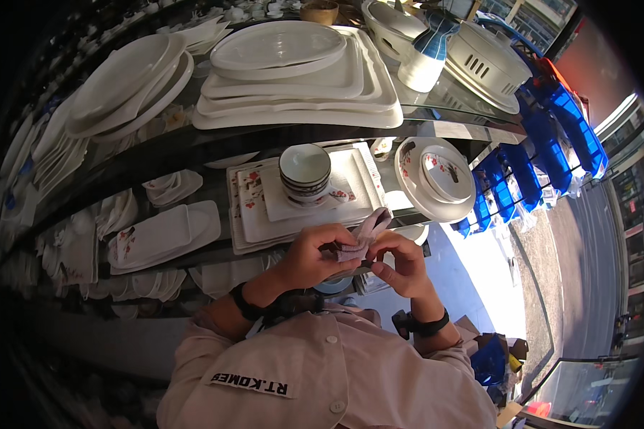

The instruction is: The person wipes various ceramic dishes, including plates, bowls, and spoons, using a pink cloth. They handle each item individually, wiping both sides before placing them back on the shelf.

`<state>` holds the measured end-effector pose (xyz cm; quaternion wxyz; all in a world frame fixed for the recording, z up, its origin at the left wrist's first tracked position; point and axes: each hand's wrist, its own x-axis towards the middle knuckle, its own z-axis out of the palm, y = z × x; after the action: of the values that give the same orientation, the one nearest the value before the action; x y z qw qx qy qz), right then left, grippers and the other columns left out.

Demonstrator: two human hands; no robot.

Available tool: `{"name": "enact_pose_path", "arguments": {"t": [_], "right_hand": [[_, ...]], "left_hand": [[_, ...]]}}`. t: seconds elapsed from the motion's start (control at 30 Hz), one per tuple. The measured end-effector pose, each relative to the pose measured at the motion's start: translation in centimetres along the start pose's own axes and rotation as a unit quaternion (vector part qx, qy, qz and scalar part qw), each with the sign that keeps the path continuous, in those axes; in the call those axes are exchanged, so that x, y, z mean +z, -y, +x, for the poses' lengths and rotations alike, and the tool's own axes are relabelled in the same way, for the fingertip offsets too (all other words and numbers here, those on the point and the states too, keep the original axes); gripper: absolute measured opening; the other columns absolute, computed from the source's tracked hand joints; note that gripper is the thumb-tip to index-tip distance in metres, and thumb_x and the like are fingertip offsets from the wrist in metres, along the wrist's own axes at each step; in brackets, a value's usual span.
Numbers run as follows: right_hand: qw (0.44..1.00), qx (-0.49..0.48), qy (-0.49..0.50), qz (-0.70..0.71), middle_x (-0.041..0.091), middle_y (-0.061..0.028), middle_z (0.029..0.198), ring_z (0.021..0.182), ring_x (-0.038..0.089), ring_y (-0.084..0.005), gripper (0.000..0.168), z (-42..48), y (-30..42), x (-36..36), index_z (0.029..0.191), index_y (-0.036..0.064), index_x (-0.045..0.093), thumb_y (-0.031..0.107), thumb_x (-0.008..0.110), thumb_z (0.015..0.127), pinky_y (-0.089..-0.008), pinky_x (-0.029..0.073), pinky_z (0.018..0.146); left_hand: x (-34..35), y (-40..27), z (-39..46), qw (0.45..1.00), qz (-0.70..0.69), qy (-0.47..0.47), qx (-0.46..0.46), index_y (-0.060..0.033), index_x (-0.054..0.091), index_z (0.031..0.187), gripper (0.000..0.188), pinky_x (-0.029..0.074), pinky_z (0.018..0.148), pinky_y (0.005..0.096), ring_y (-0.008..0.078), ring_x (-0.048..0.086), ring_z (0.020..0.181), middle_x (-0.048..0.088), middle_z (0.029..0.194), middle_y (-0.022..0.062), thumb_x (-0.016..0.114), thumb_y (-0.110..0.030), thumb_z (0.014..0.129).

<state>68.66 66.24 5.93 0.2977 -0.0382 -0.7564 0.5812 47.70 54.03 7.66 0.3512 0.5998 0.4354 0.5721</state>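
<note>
A small folded cloth [361, 239], pale pinkish grey, is bunched between my two hands in front of my chest. My left hand [312, 256] grips its left part between thumb and fingers. At the cloth's right edge, my right hand [403, 264] has bent fingers and thumb pinched close together; the fingertips partly hide that edge. A loop of the cloth stands up above my fingers. Just beyond my hands lie stacked rectangular plates [247, 236] with red floral decoration. On them rests a stack of bowls [305, 166].
Platters and trays [295, 118] fill the upper glass shelf, beside a blue-and-white bottle [423, 67] and a lidded pot [488, 59]. Round floral plates [434, 198] stand to the right. Long plates [204, 228] lie left. Blue bins [542, 139] hang at the right, near a road.
</note>
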Motion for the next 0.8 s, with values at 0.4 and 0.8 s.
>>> {"name": "enact_pose_path", "arguments": {"t": [0.4,0.8], "right_hand": [[0.91,0.315,0.126,0.239,0.068,-0.0054,0.12,0.109,0.061,-0.0107,0.065,0.2,-4.1,-1.6,0.128,-0.002,0.065,0.011,0.091,0.069,-0.0273,0.049,0.093],[0.881,0.162,-0.146,0.42,0.054,-0.018,0.144,0.135,0.052,-0.0324,0.058,-2.0,-4.7,-3.2,0.148,-0.001,0.043,0.018,0.063,0.096,-0.0461,0.04,0.114]], "left_hand": [[-3.3,0.6,1.0,0.993,-0.042,0.057,0.09,-0.0007,0.067,0.091,0.027,0.052,0.077,0.0316,0.0231,0.067,0.085,0.07,0.095,0.0119,0.087,0.001,0.072],[-6.5,5.9,2.6,0.866,0.432,-0.25,0.02,-0.0037,0.041,0.145,0.093,0.036,0.112,0.0497,0.0412,0.041,0.135,0.044,0.144,0.0226,0.09,-0.025,0.069]]}}
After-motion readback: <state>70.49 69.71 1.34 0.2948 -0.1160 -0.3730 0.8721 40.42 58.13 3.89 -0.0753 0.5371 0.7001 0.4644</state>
